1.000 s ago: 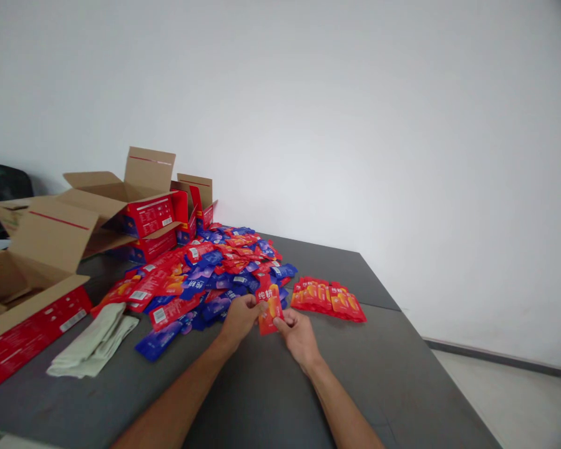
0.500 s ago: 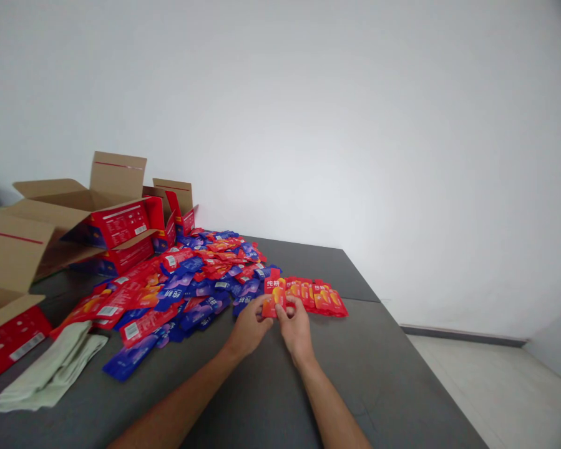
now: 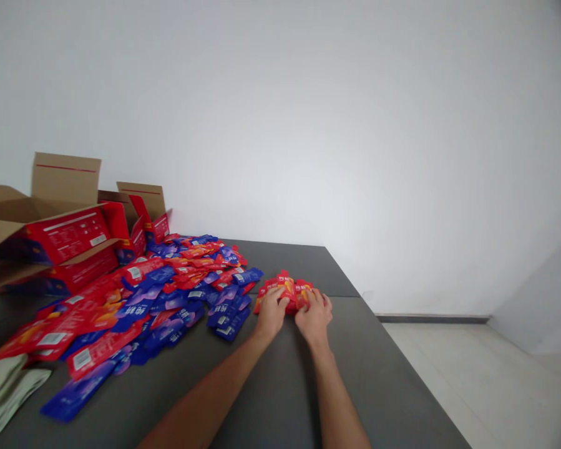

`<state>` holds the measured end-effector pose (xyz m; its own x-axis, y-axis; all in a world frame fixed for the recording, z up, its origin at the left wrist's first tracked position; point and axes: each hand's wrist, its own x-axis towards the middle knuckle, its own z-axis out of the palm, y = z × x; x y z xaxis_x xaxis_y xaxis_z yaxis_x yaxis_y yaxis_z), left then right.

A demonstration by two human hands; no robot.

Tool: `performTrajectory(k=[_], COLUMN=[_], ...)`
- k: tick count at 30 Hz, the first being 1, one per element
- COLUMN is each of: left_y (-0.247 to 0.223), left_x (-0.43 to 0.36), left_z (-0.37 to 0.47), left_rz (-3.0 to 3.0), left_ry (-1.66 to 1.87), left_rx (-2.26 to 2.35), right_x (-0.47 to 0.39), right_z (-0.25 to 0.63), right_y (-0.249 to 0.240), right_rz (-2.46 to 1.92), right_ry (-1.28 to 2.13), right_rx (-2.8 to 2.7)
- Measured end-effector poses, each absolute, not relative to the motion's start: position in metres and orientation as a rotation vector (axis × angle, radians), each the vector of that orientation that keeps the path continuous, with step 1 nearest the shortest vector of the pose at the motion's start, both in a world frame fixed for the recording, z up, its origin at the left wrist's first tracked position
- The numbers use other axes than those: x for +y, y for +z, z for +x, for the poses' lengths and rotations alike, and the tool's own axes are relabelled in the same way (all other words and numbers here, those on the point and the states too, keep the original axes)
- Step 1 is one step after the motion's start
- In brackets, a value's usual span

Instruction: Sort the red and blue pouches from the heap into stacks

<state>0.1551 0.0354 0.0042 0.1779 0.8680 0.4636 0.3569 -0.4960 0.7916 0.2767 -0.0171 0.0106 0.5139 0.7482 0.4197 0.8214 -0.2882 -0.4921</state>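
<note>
left hand and right hand now reach the pouch row (fingers curled, grip unclear)

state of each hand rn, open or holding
Left hand: touching the red pouches; grip can't be told.
Right hand: at the red pouches' right end; grip can't be told.

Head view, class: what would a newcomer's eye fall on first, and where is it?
Probably the big heap of red and blue packets, spread over the left part of the dark table. Next, perhaps, the open boxes at the far left, beside the heap. Then the left hand and right hand, side by side, touching a small group of red packets right of the heap.
</note>
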Motion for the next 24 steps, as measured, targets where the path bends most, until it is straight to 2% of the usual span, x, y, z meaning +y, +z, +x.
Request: performTrajectory(k=[11,24], left_y=[-0.014,0.003], left_x=[0.045,0.024], left_z=[0.196,0.183], left_rz=[2.077,2.367], left_ry=[1.133,0.847], left_rx=[1.257,1.424], right_x=[-0.007,-0.011], right_z=[0.293,0.293], right_y=[-0.023,-0.018], right_rz=[-2.241,-2.137], right_ry=[-0.028,0.052], right_rx=[-1.242,-1.303])
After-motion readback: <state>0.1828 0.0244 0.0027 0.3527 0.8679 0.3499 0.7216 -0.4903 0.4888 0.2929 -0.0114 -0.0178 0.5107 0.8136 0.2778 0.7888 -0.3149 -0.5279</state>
